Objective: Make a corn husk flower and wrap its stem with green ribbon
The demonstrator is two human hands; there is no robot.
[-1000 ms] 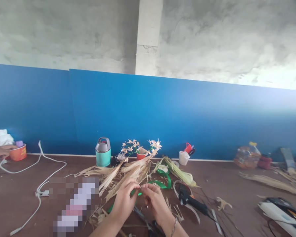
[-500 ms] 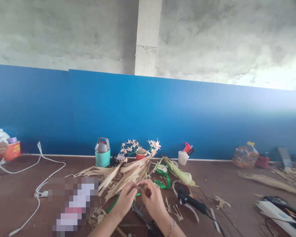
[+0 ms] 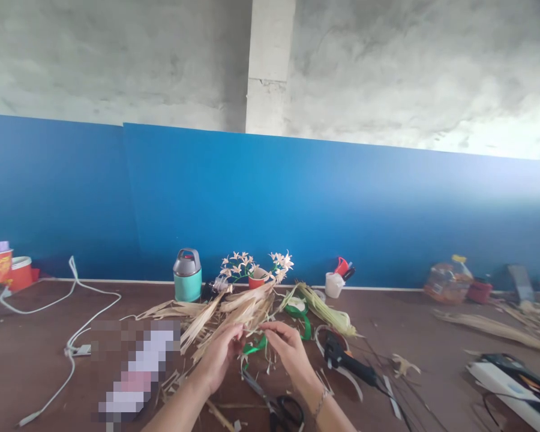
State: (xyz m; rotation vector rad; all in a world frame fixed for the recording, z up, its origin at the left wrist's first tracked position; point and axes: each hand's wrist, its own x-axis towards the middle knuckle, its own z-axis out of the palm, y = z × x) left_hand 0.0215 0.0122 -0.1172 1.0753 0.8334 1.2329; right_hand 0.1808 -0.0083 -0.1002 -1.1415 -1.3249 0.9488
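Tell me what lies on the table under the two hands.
Under the left hand and right hand, scissors lie on the table among dry leaf scraps. The blade tips run beneath the green ribbon; anything directly beneath the palms is covered.

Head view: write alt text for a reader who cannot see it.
Two bare hands, the left hand and the right hand, meet over a brown table, pinching a green ribbon among dried straw strips. Scissors lie just below them, a black glue gun to their right, and a teal flask stands against the blue wall panel.
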